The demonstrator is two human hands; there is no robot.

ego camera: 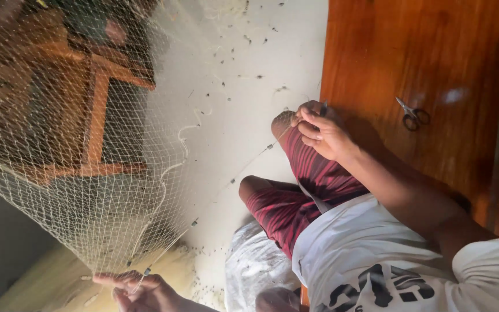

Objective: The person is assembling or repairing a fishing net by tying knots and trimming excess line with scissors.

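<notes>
A fine pale fishing net [70, 144] hangs spread across the left of the view. A thin line with small dark beads [244, 164] runs from its lower edge up to my knee. My right hand [321, 132] rests on my knee in red striped shorts [313, 179]; its fingers pinch the line and a small dark tool. My left hand [137, 289] sits at the bottom edge and grips the net's edge line near a bead.
Small scissors [412, 115] lie on the reddish wooden surface [434, 52] at the right. A wooden furniture frame [96, 115] shows behind the net. The pale floor [249, 58] is strewn with thread scraps. A whitish sack [255, 266] lies by my thigh.
</notes>
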